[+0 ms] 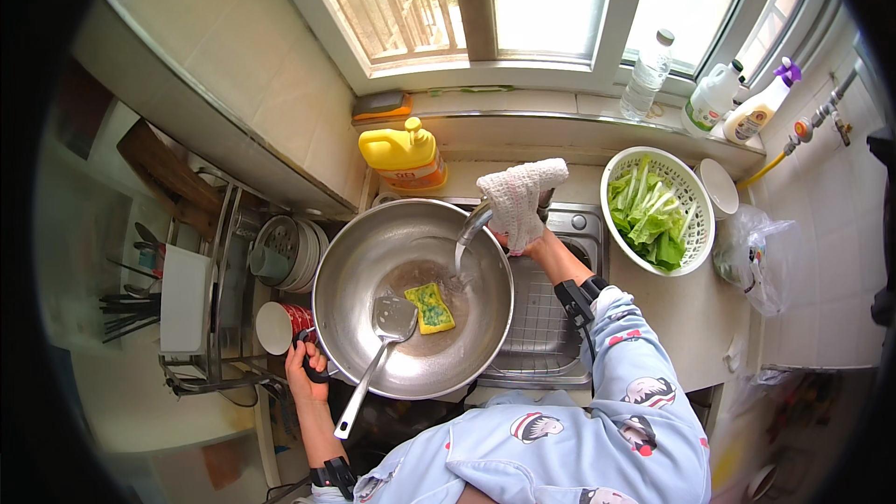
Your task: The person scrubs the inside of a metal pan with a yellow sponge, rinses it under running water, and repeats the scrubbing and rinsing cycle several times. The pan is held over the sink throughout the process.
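Note:
My left hand (306,366) grips the black side handle (314,362) of a large steel wok (350,280). Water runs from a metal faucet (475,222) into the wok, where some water lies. A yellow and green sponge (430,308) rests at the wok's bottom beside the head of a steel spatula (394,319), whose handle leans over the near rim. My right hand (501,238) is at the faucet, mostly hidden behind the faucet and a white knitted cloth (521,199) draped over it; whether its fingers grip anything does not show.
The wok partly covers a steel sink (593,238). A white colander (705,224) of leafy greens (647,217), a white bowl (718,189) and a plastic bag (763,259) stand right. A yellow jug (402,154) stands behind the wok; a dish rack (224,259) and a red-white cup (274,328) are left.

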Demonstrator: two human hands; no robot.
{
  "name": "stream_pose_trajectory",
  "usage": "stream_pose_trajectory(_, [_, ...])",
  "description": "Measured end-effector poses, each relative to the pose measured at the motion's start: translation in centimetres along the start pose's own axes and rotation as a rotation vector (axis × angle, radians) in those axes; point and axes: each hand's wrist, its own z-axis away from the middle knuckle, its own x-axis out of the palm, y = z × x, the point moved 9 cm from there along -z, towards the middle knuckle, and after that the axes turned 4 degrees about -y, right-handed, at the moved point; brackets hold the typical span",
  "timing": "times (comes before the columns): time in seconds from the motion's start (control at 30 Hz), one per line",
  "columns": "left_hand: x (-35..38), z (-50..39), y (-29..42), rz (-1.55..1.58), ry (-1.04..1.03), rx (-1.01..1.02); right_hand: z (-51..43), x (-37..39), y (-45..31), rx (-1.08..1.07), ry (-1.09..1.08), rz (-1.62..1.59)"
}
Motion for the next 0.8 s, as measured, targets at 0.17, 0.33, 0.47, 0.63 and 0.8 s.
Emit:
stream_pose_trajectory(0.17, [0.5,0.7,0.1,-0.007,0.013,0.016,0.2,0.3,1.4,0.112,-0.066,-0.333])
stream_pose_trajectory(0.33, [0.7,1.9,1.3,-0.034,0.022,0.047,0.3,4.1,1.1,0.278,0.027,-0.81])
stream_pose_trajectory(0.47, [0.7,2.6,2.0,-0.065,0.025,0.068,-0.6,6.0,0.7,0.325,0.111,-0.706])
stream_pose_trajectory(0.63, [1.1,2.7,1.8,-0.046,0.026,0.062,0.0,5.1,1.2,0.344,0.237,-0.709])
stream_pose_trajectory(0.8, [1.5,2.8,1.2,-0.032,-0.01,0.038,1.0,4.8,0.4,0.264,0.125,-0.797])
